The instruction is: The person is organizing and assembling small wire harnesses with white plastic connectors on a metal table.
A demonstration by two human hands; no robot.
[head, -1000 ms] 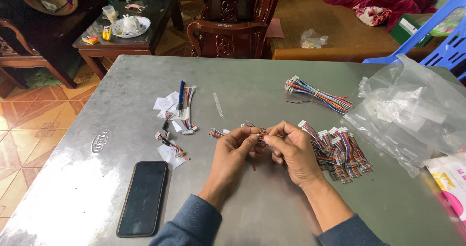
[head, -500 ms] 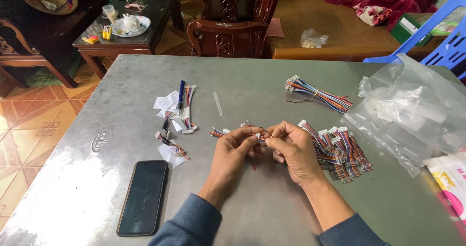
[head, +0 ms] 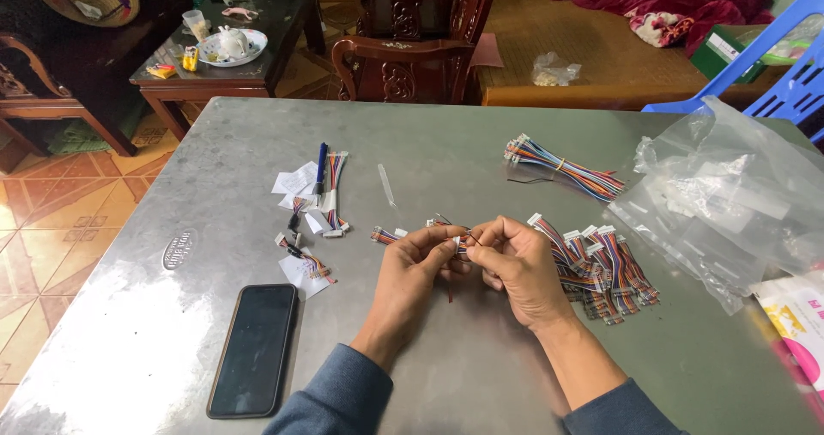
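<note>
A small wire harness [head: 457,244], a short run of coloured wires with a white plug, was held just above the middle of the grey metal desk [head: 446,156], toward its near edge. The left hand [head: 414,267] and the right hand [head: 515,263] met around it, the fingers of both closed on the piece, thumbs and forefingers pinching it from either side. A thin red wire hung down from between the hands.

Just right of the right hand lay a heap of finished harnesses [head: 601,267], their white plugs pointing to the far edge. Farther off, toward the far right corner, lay a tied bundle of coloured wires [head: 562,164]. Crumpled clear plastic bags [head: 730,194] covered the right edge.

Left of the hands lay one loose harness [head: 386,235], then scraps of white paper [head: 296,182], a blue pen [head: 321,164] and more short wire pieces. A black phone [head: 253,349] lay face up, screen dark, near the near left corner.
</note>
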